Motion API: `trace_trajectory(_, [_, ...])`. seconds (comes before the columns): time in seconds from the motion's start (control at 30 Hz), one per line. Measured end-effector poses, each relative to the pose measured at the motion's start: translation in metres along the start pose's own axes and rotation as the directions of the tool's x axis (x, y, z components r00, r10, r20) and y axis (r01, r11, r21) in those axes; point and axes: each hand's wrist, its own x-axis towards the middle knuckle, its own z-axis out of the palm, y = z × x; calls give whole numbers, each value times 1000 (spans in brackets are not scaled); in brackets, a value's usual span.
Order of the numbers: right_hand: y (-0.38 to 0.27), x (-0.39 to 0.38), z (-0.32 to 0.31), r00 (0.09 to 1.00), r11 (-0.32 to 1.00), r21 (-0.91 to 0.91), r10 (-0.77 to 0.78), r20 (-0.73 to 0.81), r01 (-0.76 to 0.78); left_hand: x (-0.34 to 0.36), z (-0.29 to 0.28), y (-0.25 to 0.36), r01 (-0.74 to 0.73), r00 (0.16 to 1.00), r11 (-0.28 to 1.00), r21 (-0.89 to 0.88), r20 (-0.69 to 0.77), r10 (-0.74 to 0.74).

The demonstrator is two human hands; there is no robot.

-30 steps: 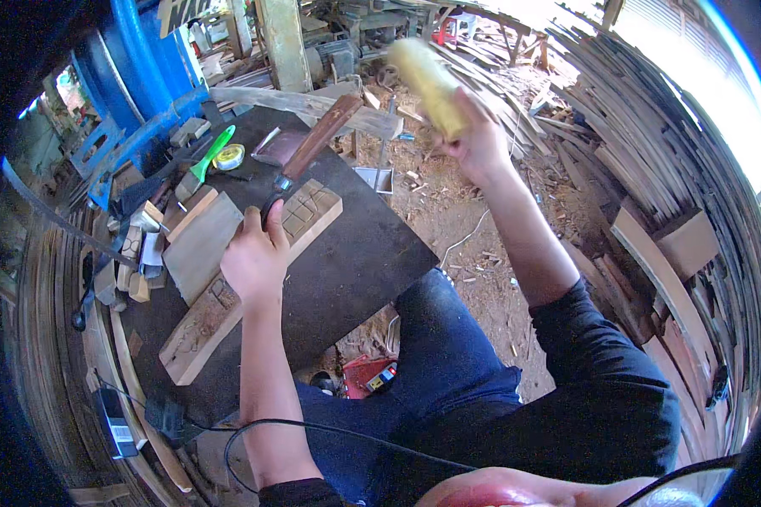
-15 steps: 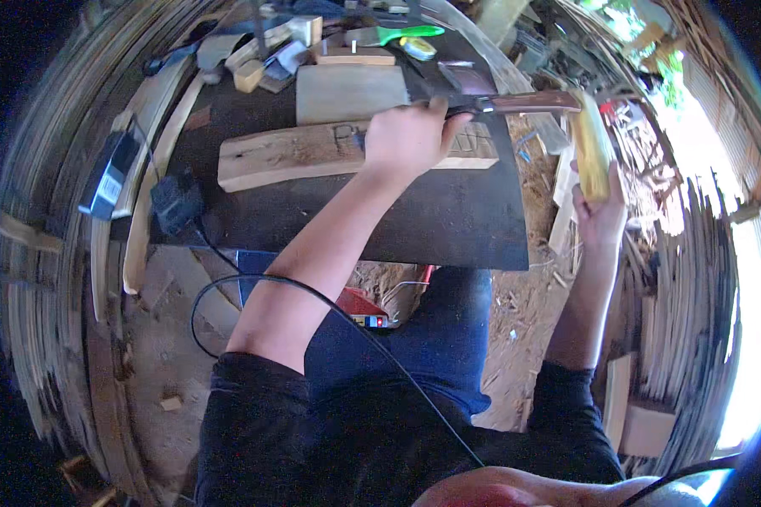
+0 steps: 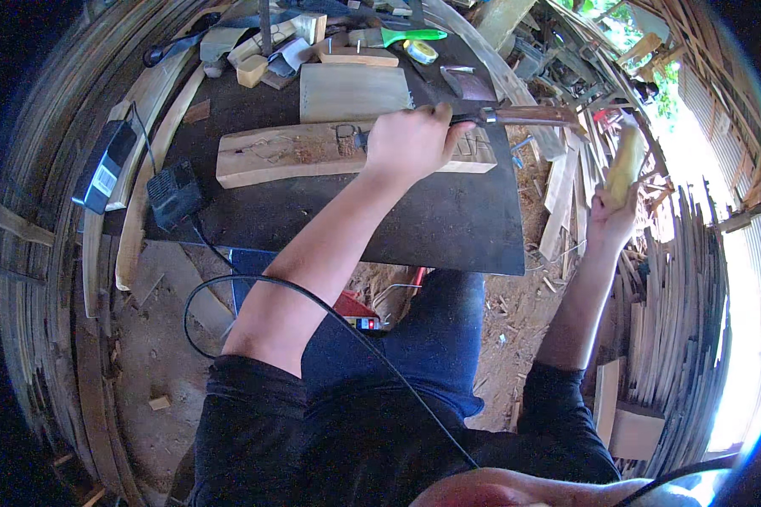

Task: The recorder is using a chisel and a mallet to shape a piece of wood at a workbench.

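My left hand (image 3: 406,144) is closed on a tool with a brown wooden handle (image 3: 528,116), held sideways over a long pale wooden block (image 3: 271,159) that has drawn shapes and chipped cuts in its top. The tool's tip by the block is partly hidden by my hand. To the right, off the table's edge, my right hand (image 3: 613,211) grips a yellowish wooden club (image 3: 624,165), its top just beyond the handle's end. A thin board (image 3: 353,89) lies behind the block on the dark table (image 3: 431,228).
Wood offcuts (image 3: 249,72), a green-handled brush (image 3: 413,35) and a tape roll (image 3: 420,53) sit at the table's back. A dark device (image 3: 106,165) and a black adapter (image 3: 173,194) are at left, their cable crossing my left arm. Stacked strips (image 3: 668,329) stand at right.
My view has turned to face the table squarely. My right hand has swung the club down, then slightly outward from the handle's end. My left hand still holds the tool over the block.
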Motion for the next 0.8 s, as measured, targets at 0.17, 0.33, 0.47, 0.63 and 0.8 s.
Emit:
trace_trajectory(0.17, [28,6,-10,969,837,-496,-150,197,230,-1,-1,-5,53,998,997,59,25,-54])
trace_trajectory(0.33, [13,-15,24,988,991,47,-120,-100,125,1,0,-1,-5,1000,999,54,-10,6])
trace_trajectory(0.47, [8,-40,39,993,929,-352,113,-26,-115,0,-5,-3,47,998,996,70,25,-49])
trace_trajectory(0.63, [16,-19,33,994,998,-56,-11,-110,5,2,-1,-1,-11,1000,998,68,-7,12])
trace_trajectory(0.8, [19,-30,36,993,964,-265,32,112,-1,-1,-3,-7,42,999,997,66,-9,-42])
